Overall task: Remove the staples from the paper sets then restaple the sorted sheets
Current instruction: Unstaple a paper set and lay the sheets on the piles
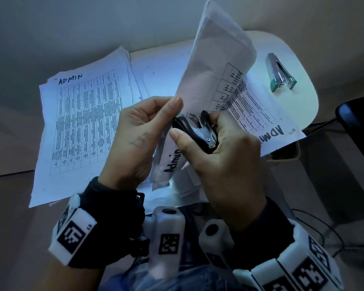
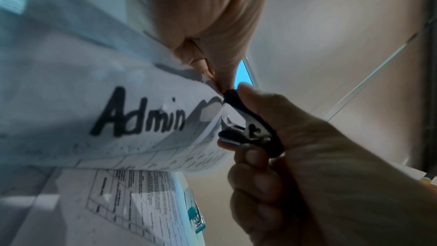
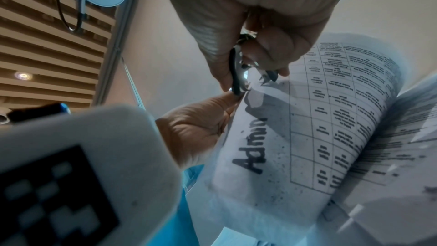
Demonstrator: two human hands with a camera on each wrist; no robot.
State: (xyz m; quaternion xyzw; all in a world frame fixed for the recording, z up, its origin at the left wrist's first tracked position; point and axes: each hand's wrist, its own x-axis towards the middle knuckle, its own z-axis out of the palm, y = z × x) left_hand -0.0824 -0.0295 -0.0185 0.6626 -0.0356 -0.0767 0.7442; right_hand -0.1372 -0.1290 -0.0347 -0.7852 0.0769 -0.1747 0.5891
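My left hand [image 1: 143, 131] pinches the corner of a raised paper set [image 1: 214, 66] marked "Admin" [image 2: 139, 117], lifted off the table. My right hand [image 1: 223, 156] grips a black claw staple remover [image 1: 194, 131], thumb on one side and fingers on the other. Its metal claws [image 3: 248, 79] sit at the pinched corner of the paper set [image 3: 295, 137]. The staple itself is too small to see. The right hand [image 2: 307, 166] and the staple remover [image 2: 250, 128] fill the left wrist view.
A stack of sheets marked "ADMIN" [image 1: 82, 122] lies at the left of the white table [image 1: 303, 85]. Another "ADMIN" sheet [image 1: 267, 122] lies at the right. A teal stapler [image 1: 281, 72] rests at the far right. A dark chair [image 1: 355, 116] stands beyond the table's right edge.
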